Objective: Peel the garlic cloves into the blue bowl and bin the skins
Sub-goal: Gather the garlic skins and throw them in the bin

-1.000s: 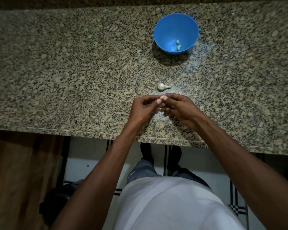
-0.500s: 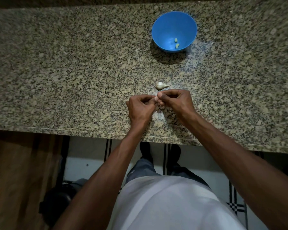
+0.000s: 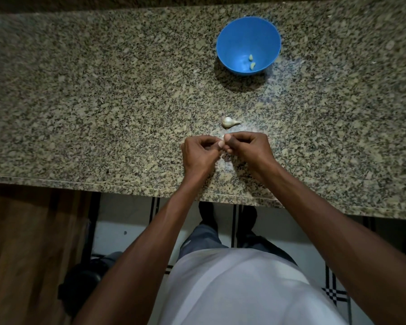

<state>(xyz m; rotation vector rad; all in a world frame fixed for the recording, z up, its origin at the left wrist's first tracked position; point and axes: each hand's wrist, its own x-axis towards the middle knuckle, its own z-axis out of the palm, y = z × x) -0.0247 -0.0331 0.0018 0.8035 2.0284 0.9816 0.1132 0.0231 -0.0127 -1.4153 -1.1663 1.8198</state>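
My left hand [image 3: 199, 154] and my right hand [image 3: 246, 148] meet over the near part of the granite counter [image 3: 103, 102]. Their fingertips pinch one small garlic clove [image 3: 223, 137] between them, and the fingers hide most of it. Just beyond the hands lies an unpeeled clove [image 3: 229, 122] with a papery tail pointing right. The blue bowl [image 3: 234, 41] stands farther back and holds two peeled cloves [image 3: 251, 62].
The counter's front edge [image 3: 127, 187] runs just below my wrists. Under it I see a tiled floor [image 3: 127, 219], a wooden panel [image 3: 28, 254] at left and a dark object [image 3: 85, 285] on the floor at lower left.
Both hands have drawn slightly nearer to me and closed tighter around the clove; the fingers now curl over it. The bowl and loose clove have not moved.
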